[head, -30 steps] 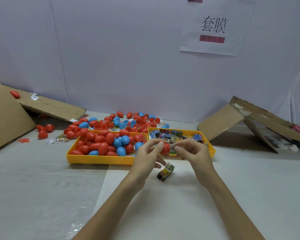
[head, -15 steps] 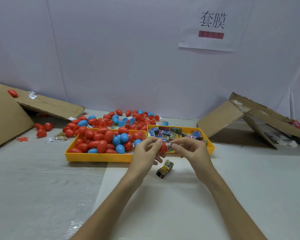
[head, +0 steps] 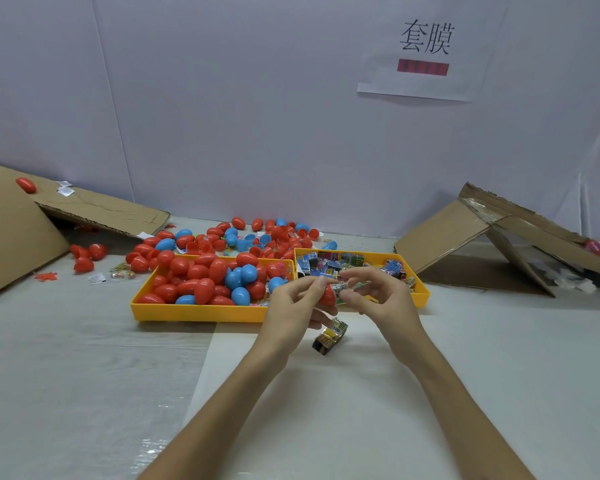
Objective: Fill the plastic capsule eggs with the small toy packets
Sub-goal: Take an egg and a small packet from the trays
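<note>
My left hand grips a red capsule egg half just in front of the trays. My right hand pinches a small printed toy packet whose end sits at the mouth of that red half. Another toy packet lies on the white sheet right below my hands. The left yellow tray is piled with red and blue eggs. The right yellow tray holds several toy packets.
Loose red and blue eggs lie scattered behind the trays, and a few more at the left. Flattened cardboard leans at the left and a collapsed carton at the right. A white wall with a paper sign closes the back.
Both hands stay together over the trays' front edge. The right fingers have shifted slightly on the packet at the red half.
</note>
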Tool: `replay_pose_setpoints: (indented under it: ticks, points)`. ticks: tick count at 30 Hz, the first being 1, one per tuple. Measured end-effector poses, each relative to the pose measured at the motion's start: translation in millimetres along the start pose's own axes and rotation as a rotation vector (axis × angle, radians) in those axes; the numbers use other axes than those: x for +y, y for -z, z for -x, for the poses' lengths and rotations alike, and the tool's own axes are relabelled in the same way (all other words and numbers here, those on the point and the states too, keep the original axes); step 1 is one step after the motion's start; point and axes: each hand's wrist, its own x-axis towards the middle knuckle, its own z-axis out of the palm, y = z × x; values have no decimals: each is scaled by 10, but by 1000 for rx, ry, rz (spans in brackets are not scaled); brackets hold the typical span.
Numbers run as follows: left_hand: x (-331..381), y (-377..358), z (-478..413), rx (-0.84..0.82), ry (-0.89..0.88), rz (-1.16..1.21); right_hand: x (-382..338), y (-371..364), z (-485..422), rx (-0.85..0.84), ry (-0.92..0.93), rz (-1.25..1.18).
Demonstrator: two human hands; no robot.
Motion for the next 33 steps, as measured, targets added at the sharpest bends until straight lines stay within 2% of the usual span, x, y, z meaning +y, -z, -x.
replay_pose_setpoints:
  ticks: [8,16,22,27,33]
  points:
    - [17,2,16,-16,55,81,-9,-22,16,-52,-12,-94]
    - [-4,22,54,-113,221,347,25,-73,22,-34,40,-40]
    - [-10,43,41,-137,292,565,55,-220,70,257,245,178]
    - [-27,47,21,-170,282,601,81,-231,82,286,420,314]
    - [-47,50,9,-210,245,602,111,-249,96,264,471,388]
